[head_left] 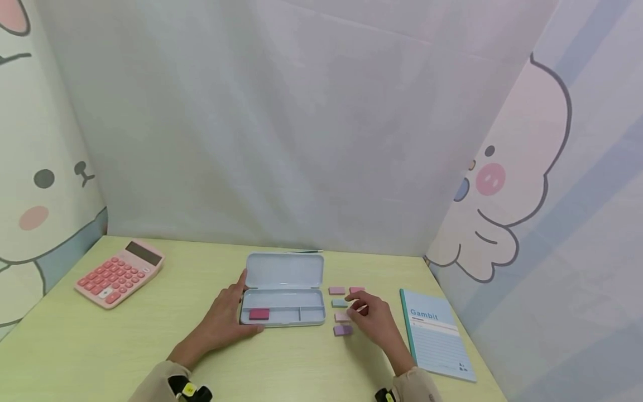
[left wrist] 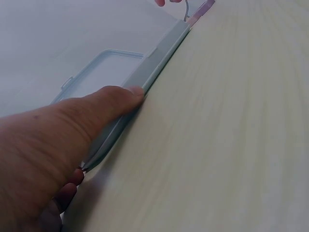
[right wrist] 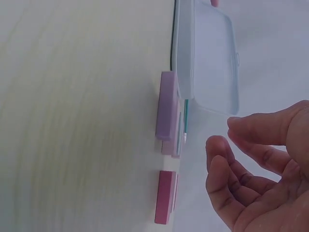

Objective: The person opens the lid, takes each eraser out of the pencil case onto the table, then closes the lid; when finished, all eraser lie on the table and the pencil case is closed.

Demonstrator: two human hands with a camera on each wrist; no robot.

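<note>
An open pale blue pencil case [head_left: 283, 300] lies in the middle of the table, its lid [head_left: 284, 270] tilted back. Inside its front compartment is a deep pink eraser [head_left: 259, 314]. My left hand [head_left: 224, 316] holds the case's left end, thumb along the front edge in the left wrist view. Over the erasers beside the case hovers my right hand [head_left: 374, 321], fingers loosely bent and empty, thumb and index apart. Around it lie a purple eraser [head_left: 342, 330], a light pink eraser [head_left: 341, 316], a teal eraser [head_left: 339, 303] and two pink erasers [head_left: 336, 291] farther back.
A pink calculator [head_left: 120, 273] sits at the back left of the table. To the right lies a blue Gambit notebook [head_left: 437, 335]. Behind the lid a thin pen-like stick [head_left: 308, 251] lies by the grey curtain [head_left: 266, 139].
</note>
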